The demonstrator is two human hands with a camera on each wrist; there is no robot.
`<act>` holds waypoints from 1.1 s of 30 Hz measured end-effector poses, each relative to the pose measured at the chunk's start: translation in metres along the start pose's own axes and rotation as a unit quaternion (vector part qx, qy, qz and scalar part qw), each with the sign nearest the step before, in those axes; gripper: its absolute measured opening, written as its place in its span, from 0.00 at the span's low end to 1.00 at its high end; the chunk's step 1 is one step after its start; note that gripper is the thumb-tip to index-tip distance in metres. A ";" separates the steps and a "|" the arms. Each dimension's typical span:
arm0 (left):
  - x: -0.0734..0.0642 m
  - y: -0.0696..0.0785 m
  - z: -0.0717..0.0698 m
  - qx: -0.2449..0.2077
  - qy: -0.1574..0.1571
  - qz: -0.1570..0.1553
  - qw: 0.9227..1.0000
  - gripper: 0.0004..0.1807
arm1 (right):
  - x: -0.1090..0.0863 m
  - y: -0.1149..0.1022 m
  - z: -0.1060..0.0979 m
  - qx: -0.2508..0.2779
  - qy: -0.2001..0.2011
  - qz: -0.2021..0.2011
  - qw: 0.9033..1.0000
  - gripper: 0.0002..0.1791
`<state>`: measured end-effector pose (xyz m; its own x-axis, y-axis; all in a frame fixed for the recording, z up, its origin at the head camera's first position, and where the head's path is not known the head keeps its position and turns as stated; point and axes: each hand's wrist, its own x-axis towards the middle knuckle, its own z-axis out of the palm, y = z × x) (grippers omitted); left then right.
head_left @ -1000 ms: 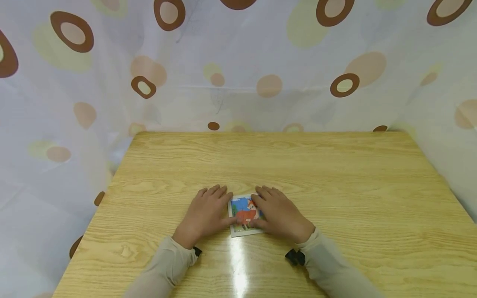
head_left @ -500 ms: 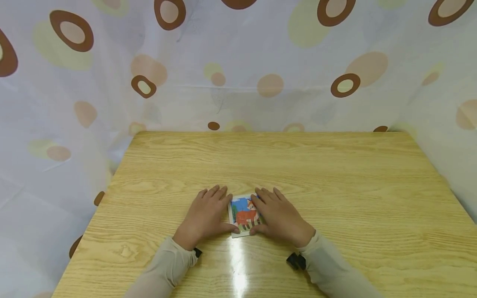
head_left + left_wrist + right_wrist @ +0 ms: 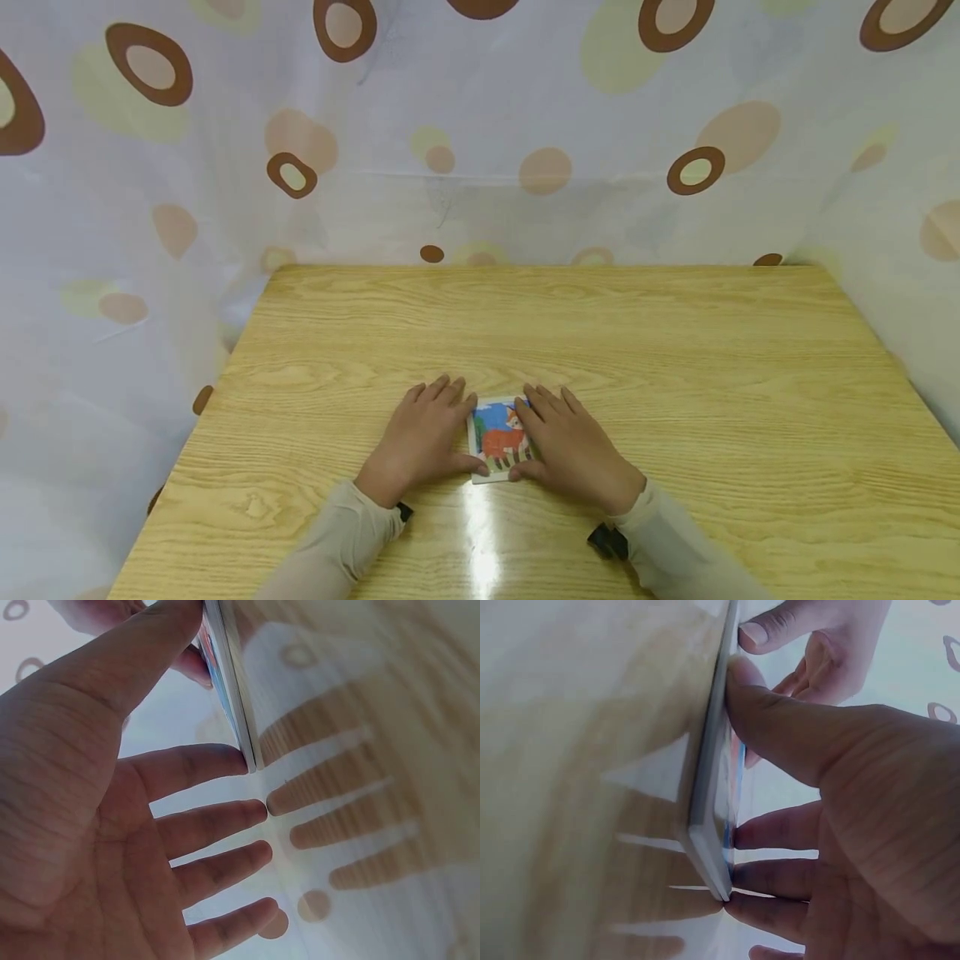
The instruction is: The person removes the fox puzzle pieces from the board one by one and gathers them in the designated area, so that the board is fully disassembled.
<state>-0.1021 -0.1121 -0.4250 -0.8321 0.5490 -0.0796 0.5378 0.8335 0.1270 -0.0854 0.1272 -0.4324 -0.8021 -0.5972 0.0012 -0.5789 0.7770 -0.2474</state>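
A small square board [image 3: 500, 442] with a white border and a picture of an orange fox lies flat on the wooden table. My left hand [image 3: 422, 437] is at its left side, fingers spread, with the thumb on the lower left corner and the index fingertip by the upper left corner. On the other side my right hand [image 3: 573, 446] covers part of the right border, its fingertips on the top right and its thumb at the bottom edge. In the left wrist view the board's edge [image 3: 229, 682] shows two thin layers. Straight fingers [image 3: 776, 877] touch the board in the right wrist view.
The wooden table [image 3: 675, 350] is glossy and reflects a bright light streak near the front. A pale curtain [image 3: 480, 100] with brown and beige spots stands behind it and along both sides. Dark straps [image 3: 609, 542] show at the wrists.
The board has shifted slightly to the right and nearer, both hands moving along with it. Both thumbs have moved from over the picture down to the bottom edge.
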 end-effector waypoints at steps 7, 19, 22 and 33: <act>0.001 0.006 0.001 0.015 -0.006 0.005 1.000 0.54 | -0.010 0.001 0.003 -0.009 0.008 0.005 1.000 0.50; 0.004 0.021 -0.001 0.055 -0.004 0.028 0.998 0.55 | -0.025 0.002 -0.002 -0.016 0.001 0.011 1.000 0.50; 0.004 0.024 0.001 0.062 -0.007 0.033 0.997 0.56 | -0.029 0.002 -0.003 -0.014 0.001 0.014 1.000 0.50; 0.001 0.034 0.003 0.062 -0.005 0.043 0.997 0.56 | -0.042 0.004 -0.004 -0.023 0.012 0.014 1.000 0.51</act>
<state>-0.0844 -0.0827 -0.4239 -0.7814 0.6184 -0.0841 0.6199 0.7846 0.0096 -0.0549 0.1560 -0.4298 -0.8214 -0.5700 0.0177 -0.5612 0.8024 -0.2028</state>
